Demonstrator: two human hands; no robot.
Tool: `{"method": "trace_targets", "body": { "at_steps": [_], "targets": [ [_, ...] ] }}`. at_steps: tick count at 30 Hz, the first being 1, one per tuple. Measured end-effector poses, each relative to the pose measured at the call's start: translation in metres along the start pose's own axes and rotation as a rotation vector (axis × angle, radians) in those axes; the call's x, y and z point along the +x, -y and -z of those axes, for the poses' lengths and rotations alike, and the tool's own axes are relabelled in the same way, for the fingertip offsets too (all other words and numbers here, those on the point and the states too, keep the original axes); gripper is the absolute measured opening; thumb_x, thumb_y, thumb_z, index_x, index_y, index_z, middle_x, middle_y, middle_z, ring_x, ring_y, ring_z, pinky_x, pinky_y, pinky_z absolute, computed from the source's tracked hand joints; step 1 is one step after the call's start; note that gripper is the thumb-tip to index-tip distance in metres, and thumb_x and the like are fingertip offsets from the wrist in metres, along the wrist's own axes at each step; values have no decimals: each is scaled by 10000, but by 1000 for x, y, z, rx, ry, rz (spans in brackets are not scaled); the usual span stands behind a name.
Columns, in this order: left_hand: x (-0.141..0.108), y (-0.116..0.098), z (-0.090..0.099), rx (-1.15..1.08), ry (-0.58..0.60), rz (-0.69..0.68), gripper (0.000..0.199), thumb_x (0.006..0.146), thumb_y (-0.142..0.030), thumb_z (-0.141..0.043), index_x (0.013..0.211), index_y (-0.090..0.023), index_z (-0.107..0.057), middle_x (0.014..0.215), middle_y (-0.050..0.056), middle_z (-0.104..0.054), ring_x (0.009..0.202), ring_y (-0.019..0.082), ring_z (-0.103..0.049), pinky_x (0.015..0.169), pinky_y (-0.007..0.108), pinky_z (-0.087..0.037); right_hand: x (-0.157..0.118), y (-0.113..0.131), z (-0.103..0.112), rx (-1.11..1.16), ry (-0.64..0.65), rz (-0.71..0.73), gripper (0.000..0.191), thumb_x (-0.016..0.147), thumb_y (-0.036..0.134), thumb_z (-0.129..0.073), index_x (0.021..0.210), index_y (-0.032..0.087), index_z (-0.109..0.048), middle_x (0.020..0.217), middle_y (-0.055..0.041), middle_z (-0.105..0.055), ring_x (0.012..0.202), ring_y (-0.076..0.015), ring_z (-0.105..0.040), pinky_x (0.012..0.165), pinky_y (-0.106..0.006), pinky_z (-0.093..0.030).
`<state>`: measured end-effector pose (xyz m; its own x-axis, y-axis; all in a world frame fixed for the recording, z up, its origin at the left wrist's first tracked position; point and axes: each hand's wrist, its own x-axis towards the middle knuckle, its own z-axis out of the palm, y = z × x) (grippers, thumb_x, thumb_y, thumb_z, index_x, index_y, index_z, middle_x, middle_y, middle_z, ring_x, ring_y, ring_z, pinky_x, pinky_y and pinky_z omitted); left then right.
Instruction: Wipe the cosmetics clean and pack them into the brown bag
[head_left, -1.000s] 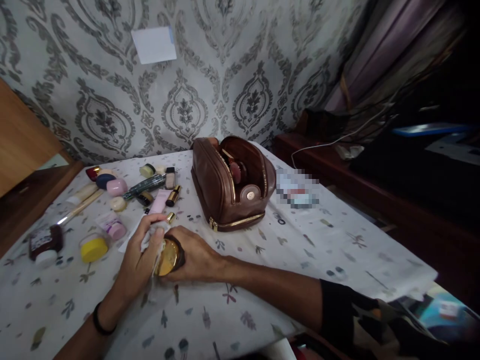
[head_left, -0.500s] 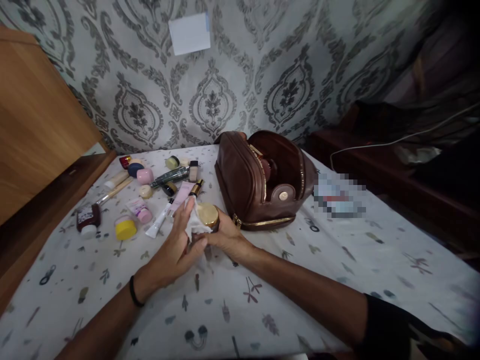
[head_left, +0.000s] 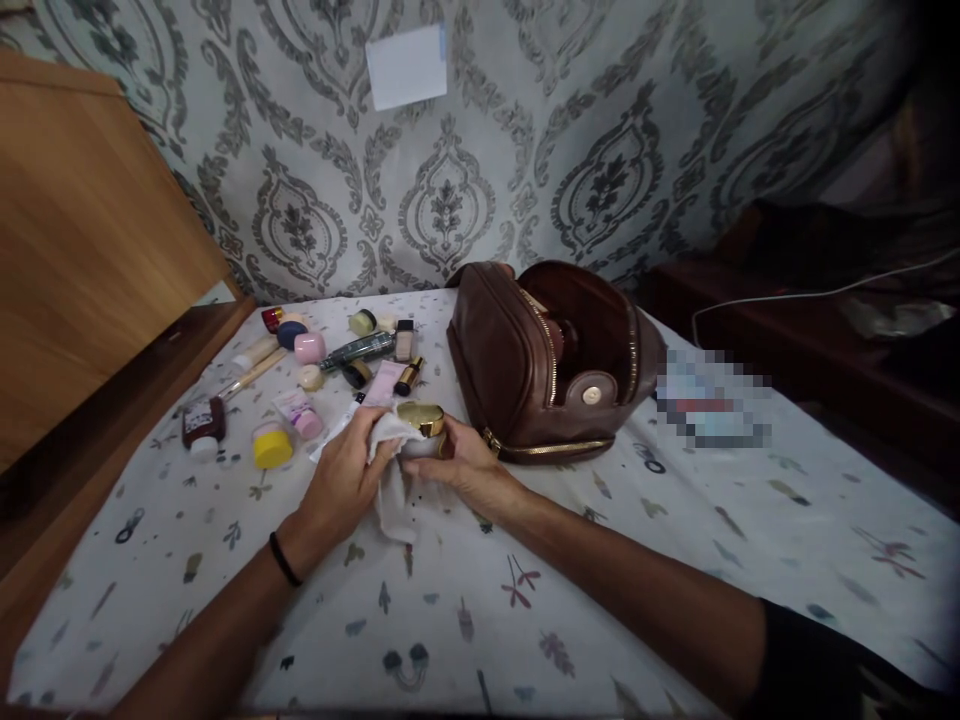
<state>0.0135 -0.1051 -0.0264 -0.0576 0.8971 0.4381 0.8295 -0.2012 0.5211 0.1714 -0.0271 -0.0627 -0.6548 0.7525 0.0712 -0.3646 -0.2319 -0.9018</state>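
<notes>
My right hand [head_left: 469, 465] grips a small jar [head_left: 421, 420] with a shiny gold lid, held above the cloth just left of the brown bag. White wipe or tissue [head_left: 394, 495] is bunched in my left hand [head_left: 345, 470], pressed against the jar's left side, with one end hanging down. Part of the jar's body is covered by the wipe and my fingers. The brown leather toiletry bag [head_left: 499, 370] stands unzipped, its flap with a round snap folded at the front; dark reddish contents show inside.
Left of my hands lie several cosmetics: a yellow-lidded jar [head_left: 271, 447], a dark red bottle [head_left: 204, 425], a pink tube [head_left: 300, 412], a pink round jar [head_left: 310, 348] and a foundation bottle [head_left: 405, 340]. A wooden panel [head_left: 97, 190] borders the left; a blurred packet [head_left: 709, 400] lies right.
The view has shifted slightly, so the scene sits further right. The gold lid has tilted from facing me to lying flatter, and the wipe now hangs lower beneath my left hand.
</notes>
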Motion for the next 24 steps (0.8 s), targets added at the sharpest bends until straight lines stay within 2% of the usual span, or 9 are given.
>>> {"method": "trace_targets", "body": {
  "at_steps": [2, 4, 7, 9, 11, 13, 17, 20, 24],
  "targets": [
    [-2, 2, -1, 17, -70, -130, 261, 996, -259, -439, 1228, -179, -528, 1136, 94, -696, 1039, 221, -678, 873, 349, -549, 1, -2, 1, -10, -18, -21, 595, 557, 265, -896, 1091, 204, -639, 1029, -12, -706, 965, -193, -644, 905, -329, -502],
    [-2, 3, -1, 22, -90, -290, 326, 1009, -253, -417, 1320, -184, -485, 1304, 132, -632, 1225, 242, -602, 1003, 388, -502, 3, -5, 2, -66, -28, -10, 584, 554, 278, -891, 1076, 196, -643, 1014, -10, -703, 945, -191, -642, 879, -319, -503],
    [-1, 4, -1, 45, -16, -471, 415, 1033, -355, -380, 1410, -189, -432, 1445, 165, -532, 1406, 281, -437, 1122, 455, -403, 5, -9, 5, -230, 7, 66, 590, 539, 305, -887, 1062, 180, -645, 998, -19, -703, 939, -207, -640, 860, -323, -504],
    [-1, 3, -1, 77, 37, -518, 474, 1027, -437, -369, 1421, -182, -431, 1452, 181, -520, 1427, 309, -400, 1135, 489, -377, 3, -10, 5, -400, 35, 132, 602, 534, 288, -875, 1076, 176, -636, 1018, -30, -703, 958, -224, -636, 866, -340, -506],
    [-2, 2, -2, 104, 68, -494, 460, 1019, -430, -398, 1397, -175, -456, 1420, 186, -539, 1383, 315, -448, 1111, 486, -403, -1, -10, 3, -587, 30, 179, 573, 564, 245, -837, 1090, 174, -622, 1025, -36, -696, 943, -226, -633, 854, -351, -512],
    [-3, -1, -3, 105, 87, -431, 397, 1008, -336, -439, 1363, -164, -482, 1373, 181, -563, 1309, 299, -515, 1068, 456, -448, -6, -9, -1, -715, 20, 224, 561, 608, 206, -786, 1135, 170, -597, 1054, -48, -683, 940, -226, -635, 845, -356, -517],
    [-4, -12, -3, 82, 130, -217, 406, 925, -228, -514, 1324, -156, -513, 1263, 144, -607, 1185, 283, -589, 974, 422, -507, -14, -8, -5, -841, 61, 343, 562, 663, 174, -730, 1197, 179, -554, 1133, -79, -641, 1013, -240, -633, 879, -365, -520],
    [-2, -19, 0, 60, 123, -40, 372, 907, -229, -490, 1271, -170, -542, 1190, 110, -638, 1116, 270, -616, 943, 421, -505, -15, -8, -5, -971, 47, 383, 552, 680, 166, -722, 1202, 194, -544, 1121, -83, -612, 1044, -254, -610, 885, -382, -526],
    [3, -20, 4, -19, 120, 80, 249, 915, -315, -486, 1099, -183, -587, 1053, 79, -667, 1009, 258, -621, 896, 407, -492, -15, -8, -6, -1012, 24, 376, 523, 702, 151, -716, 1192, 219, -547, 1140, -80, -591, 1084, -258, -588, 916, -401, -518]
  ]
}}
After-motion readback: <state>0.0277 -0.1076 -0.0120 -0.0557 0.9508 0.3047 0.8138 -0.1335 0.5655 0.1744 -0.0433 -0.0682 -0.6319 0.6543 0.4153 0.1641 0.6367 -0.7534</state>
